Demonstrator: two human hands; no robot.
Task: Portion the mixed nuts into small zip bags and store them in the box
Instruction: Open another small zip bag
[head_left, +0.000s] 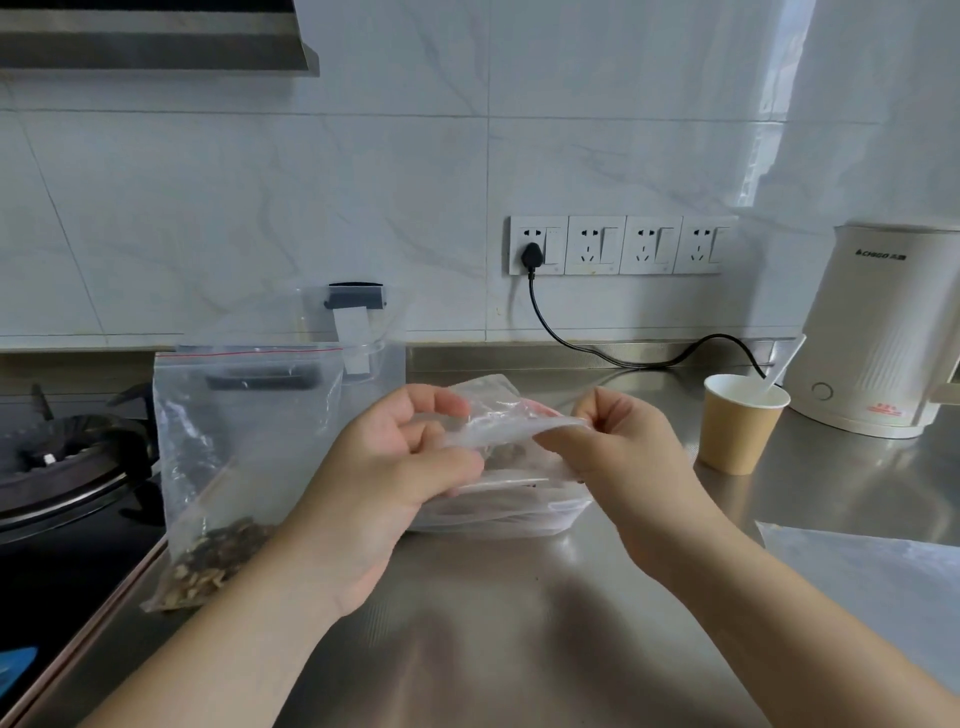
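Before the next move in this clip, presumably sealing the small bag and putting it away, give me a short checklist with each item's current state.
1. Both hands on the small zip bag: ok. The left hand and right hand pinch its top edge from either side.
2. Nuts inside the small bag: ok, dark pieces show through the plastic; how many, cannot tell.
3. Zip strip fully closed: cannot tell, fingers cover it.
4. Large zip bag stable: ok, it stands upright at the counter's left with nuts at its bottom.
5. Storage box ready: cannot tell, it sits behind the large bag, mostly hidden.
6. Paper cup out of the way: ok, it stands apart to the right.
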